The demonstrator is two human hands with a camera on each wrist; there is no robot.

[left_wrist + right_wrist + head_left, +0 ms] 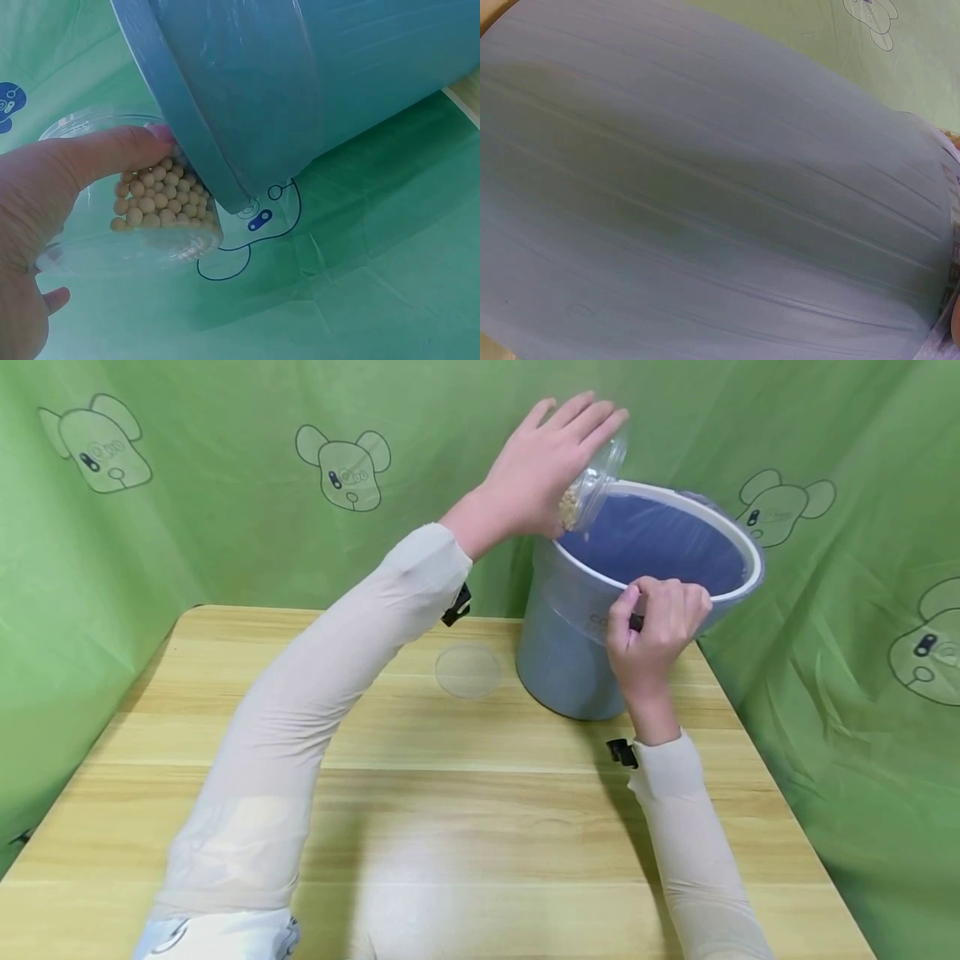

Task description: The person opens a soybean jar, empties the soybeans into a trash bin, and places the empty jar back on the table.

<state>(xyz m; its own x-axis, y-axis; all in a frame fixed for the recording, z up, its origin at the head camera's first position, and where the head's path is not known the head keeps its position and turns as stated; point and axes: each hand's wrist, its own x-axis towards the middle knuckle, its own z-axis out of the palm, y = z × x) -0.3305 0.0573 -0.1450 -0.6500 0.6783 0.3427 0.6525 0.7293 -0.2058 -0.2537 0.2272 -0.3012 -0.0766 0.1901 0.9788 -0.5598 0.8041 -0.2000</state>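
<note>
Green cloth [225,527] printed with cartoon bears backs a wooden table [450,810]. Left hand [540,468] grips a tipped jar [596,485] of beans over the bin [585,643] rim at ten o'clock — right hand [652,627] pinches that rim at six. A clear lid [468,671] lies beside.

Light: bright, even, from above
Shadows: soft, under the arms on the table [465,793]
Glare: pale sheen on near tabletop
Edges: bowed in head view
Focus: right wrist view blurred, filled by bucket wall [705,195]
</note>
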